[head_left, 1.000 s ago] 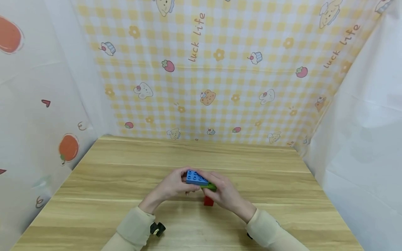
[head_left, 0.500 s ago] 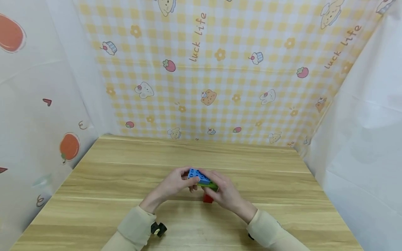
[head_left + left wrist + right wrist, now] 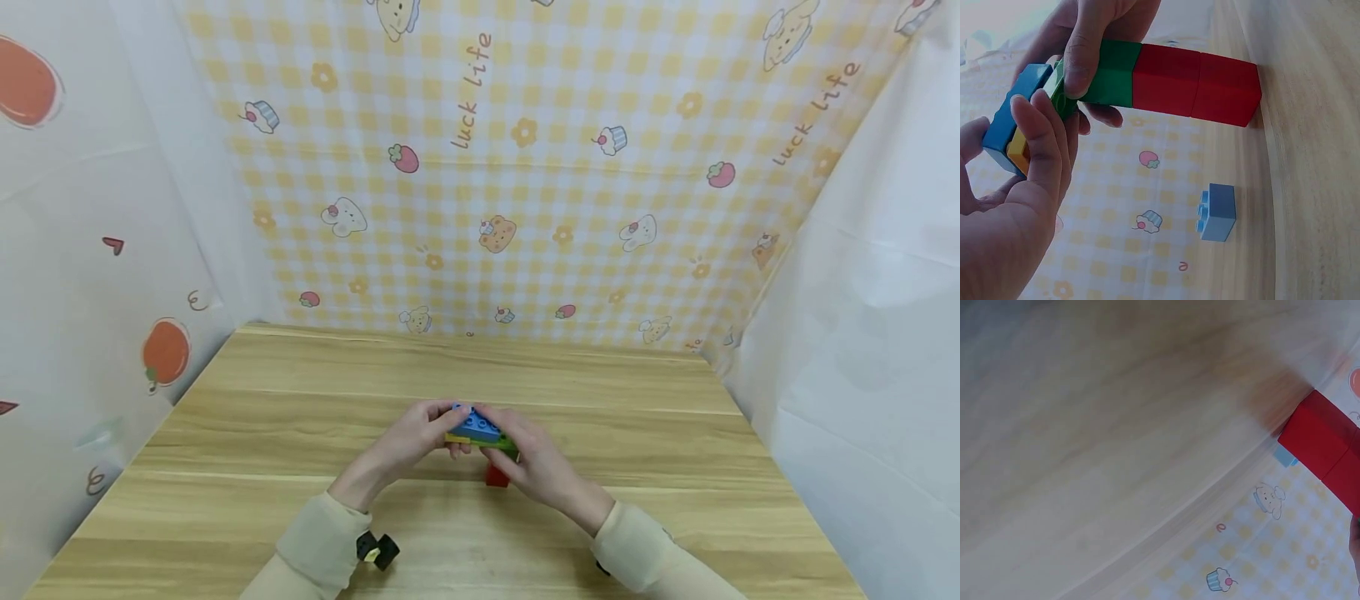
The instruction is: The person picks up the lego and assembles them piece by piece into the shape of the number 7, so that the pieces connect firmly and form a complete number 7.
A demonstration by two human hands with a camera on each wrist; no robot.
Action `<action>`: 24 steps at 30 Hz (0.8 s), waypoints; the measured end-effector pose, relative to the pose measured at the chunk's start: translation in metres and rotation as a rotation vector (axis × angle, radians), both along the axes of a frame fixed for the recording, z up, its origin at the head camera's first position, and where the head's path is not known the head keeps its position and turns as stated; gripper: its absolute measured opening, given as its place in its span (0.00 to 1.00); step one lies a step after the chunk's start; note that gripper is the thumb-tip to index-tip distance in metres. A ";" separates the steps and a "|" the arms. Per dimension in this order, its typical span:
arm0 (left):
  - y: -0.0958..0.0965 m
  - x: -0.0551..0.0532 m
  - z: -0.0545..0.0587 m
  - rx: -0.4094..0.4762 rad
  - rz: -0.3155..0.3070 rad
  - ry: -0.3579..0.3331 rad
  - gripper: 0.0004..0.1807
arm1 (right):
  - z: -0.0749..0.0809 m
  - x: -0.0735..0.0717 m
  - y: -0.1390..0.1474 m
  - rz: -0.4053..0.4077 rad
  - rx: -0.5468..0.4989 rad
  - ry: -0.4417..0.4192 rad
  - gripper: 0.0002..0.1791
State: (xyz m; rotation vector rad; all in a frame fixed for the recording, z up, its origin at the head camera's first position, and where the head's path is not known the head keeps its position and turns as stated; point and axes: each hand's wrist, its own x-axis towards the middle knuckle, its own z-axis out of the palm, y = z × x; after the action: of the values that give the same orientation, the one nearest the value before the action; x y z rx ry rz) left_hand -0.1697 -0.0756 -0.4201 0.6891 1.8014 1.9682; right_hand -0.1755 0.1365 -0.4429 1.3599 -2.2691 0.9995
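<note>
A stack of toy building bricks stands upright on the table, with two red bricks (image 3: 1225, 87) at its foot and a green brick (image 3: 1113, 72) above them. At the top are a lighter green piece, a yellow brick (image 3: 1018, 150) and a studded blue brick (image 3: 482, 427). My left hand (image 3: 412, 437) pinches the blue and yellow bricks at their left end, its thumb on the blue brick's top. Holding the stack's right side, my right hand (image 3: 536, 454) has its thumb against the green bricks. Fingers partly hide the joint between yellow and green.
A loose light-blue brick (image 3: 1219, 212) lies on the wooden table (image 3: 337, 367) beyond the stack. A checked cloth (image 3: 555, 192) hangs behind the table, and white sheets (image 3: 862, 333) hang at both sides. Dark wrist straps (image 3: 377, 550) show near the cuffs.
The blue brick has shifted slightly right and turned a little. My left thumb has moved from its lower side onto its top, and yellow now shows beneath it. My right hand stays nearly still.
</note>
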 end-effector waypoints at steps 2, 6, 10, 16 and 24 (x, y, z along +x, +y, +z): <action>0.000 0.003 0.006 -0.003 -0.005 -0.010 0.18 | 0.000 0.000 0.000 0.005 -0.004 -0.022 0.32; 0.000 0.003 0.015 -0.008 -0.052 -0.019 0.17 | 0.001 0.001 0.000 0.009 -0.015 -0.063 0.32; -0.002 -0.004 0.011 0.001 -0.091 -0.046 0.18 | 0.011 0.008 -0.004 -0.003 -0.024 -0.066 0.32; -0.002 -0.010 0.006 0.049 -0.119 -0.090 0.18 | 0.018 0.012 -0.005 0.009 -0.057 -0.063 0.32; 0.000 -0.007 0.010 0.062 -0.103 -0.139 0.18 | 0.003 0.003 0.001 -0.008 -0.004 -0.042 0.33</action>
State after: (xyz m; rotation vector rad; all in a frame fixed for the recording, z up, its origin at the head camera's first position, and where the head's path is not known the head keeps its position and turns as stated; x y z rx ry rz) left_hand -0.1764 -0.0758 -0.4100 0.6345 1.5980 1.9595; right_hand -0.1722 0.1371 -0.4399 1.3393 -2.2999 1.0390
